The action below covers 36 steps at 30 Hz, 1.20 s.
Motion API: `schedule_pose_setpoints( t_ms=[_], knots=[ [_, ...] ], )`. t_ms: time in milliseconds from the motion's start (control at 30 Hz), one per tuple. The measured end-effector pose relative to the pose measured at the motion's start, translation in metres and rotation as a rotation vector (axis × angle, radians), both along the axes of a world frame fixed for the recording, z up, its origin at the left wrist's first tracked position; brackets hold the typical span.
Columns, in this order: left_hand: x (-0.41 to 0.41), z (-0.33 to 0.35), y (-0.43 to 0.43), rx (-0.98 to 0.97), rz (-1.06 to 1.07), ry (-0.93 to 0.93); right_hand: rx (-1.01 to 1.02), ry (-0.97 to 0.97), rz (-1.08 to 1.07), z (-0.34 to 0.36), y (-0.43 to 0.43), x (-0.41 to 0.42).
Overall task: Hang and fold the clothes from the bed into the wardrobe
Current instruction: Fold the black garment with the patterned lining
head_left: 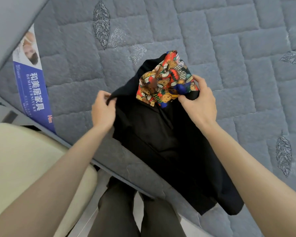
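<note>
Over the mattress (229, 40), left hand (103, 110) and right hand (197, 101) pinch a black garment (161, 142).

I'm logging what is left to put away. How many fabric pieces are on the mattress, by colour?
black garment: 1
multicoloured bear-print fabric: 1 (possibly the black garment's lining; cannot tell)
Total: 2
</note>
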<state>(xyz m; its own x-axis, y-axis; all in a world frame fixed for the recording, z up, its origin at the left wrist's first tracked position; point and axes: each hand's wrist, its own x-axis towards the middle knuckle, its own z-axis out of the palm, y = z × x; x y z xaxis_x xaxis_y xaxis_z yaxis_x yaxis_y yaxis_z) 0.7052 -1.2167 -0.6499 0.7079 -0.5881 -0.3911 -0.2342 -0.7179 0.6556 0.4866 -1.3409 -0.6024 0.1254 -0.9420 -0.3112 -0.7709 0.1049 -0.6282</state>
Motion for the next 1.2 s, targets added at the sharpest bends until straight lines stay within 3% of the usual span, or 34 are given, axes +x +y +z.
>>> schedule_pose_setpoints(
  t_ms=[133, 300, 367, 433, 500, 633, 733, 833, 967, 1133, 1200],
  knots=[
    [0.045, -0.014, 0.003, 0.215, -0.066, -0.064, -0.022, 0.011, 0.139, 0.0, 0.039, 0.027],
    [0.051, -0.024, 0.026, 0.229, -0.15, -0.182, -0.112, 0.17, 0.369, -0.02, 0.108, 0.058],
    [0.054, -0.024, 0.037, 0.155, -0.025, -0.115, 0.015, 0.209, 0.503, -0.034, 0.128, 0.066],
    [0.054, -0.019, 0.045, 0.055, 0.223, 0.113, 0.163, 0.19, 0.544, -0.046, 0.131, 0.071],
    [0.047, -0.011, 0.049, -0.002, 0.34, 0.202, 0.231, 0.108, 0.514, -0.053, 0.125, 0.071],
    [0.022, 0.004, 0.03, 0.009, -0.153, -0.013, 0.324, -0.141, 0.367, -0.047, 0.112, 0.056],
    [0.002, 0.003, 0.005, 0.123, -0.319, -0.051, 0.135, -0.03, 0.267, -0.04, 0.108, 0.031],
    [0.0, 0.001, -0.009, 0.001, -0.183, 0.0, -0.032, 0.103, 0.207, -0.033, 0.113, 0.008],
    [0.008, 0.006, 0.003, -0.127, 0.057, 0.13, -0.012, 0.155, 0.186, -0.03, 0.122, 0.005],
    [0.025, -0.008, 0.045, 0.248, 0.044, 0.181, 0.136, 0.297, 0.129, -0.033, 0.124, 0.023],
    [0.026, -0.003, 0.045, 0.15, -0.055, 0.005, 0.083, 0.379, 0.137, -0.035, 0.128, 0.032]
  ],
)
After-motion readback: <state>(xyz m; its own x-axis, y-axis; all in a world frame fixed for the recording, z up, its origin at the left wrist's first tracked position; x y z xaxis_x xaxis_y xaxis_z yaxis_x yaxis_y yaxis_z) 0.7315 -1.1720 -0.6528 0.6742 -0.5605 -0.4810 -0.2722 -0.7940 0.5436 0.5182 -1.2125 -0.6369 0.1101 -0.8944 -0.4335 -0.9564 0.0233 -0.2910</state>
